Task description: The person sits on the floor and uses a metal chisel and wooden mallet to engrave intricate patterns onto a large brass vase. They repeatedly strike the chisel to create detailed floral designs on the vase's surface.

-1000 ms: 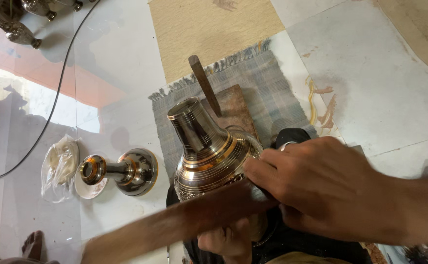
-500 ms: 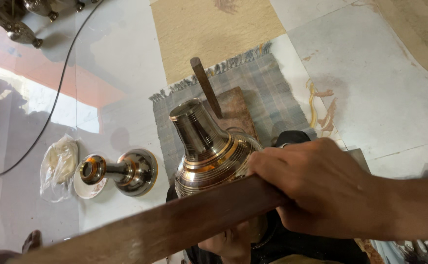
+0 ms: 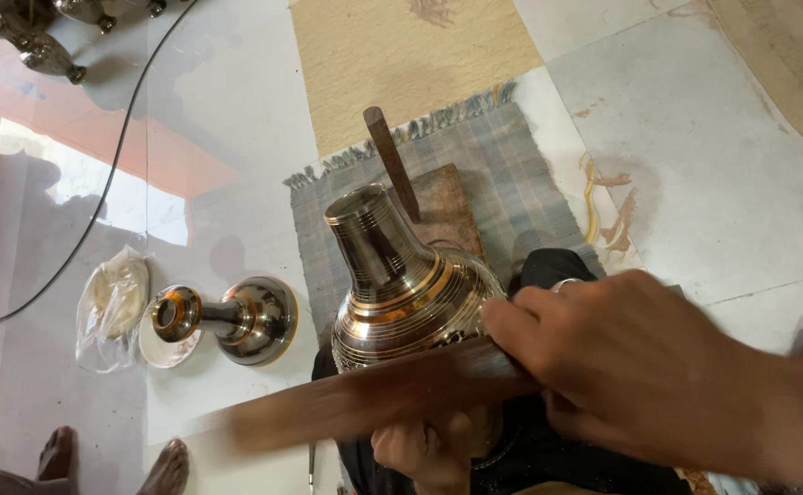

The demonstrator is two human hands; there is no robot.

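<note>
Pale floor tiles (image 3: 750, 183) are seen beneath a fringed grey mat (image 3: 511, 183), and all positions are given from the banded metal vase (image 3: 401, 284), which is set upright on the mat's near part, partly over a dark cloth (image 3: 548, 449). Across the vase's lower front a long wooden bar (image 3: 365, 399) is laid, blurred toward its left end. The bar is clasped by the right hand (image 3: 640, 367), fingers curled and closed around it just right of the vase. The left hand (image 3: 424, 449) is seen below the vase, fingers bent; what is pinched cannot be told. Behind the vase a brown block (image 3: 443, 206) and a slanted wooden stick (image 3: 392, 160) are noted. Left of the vase a second metal vessel (image 3: 227, 321) lies on its side, and further left a clear bag (image 3: 112, 298) of pale material rests on a small white dish; no label is visible. A slipping bar is judged liable to scar the polished surface or topple the vase.
</note>
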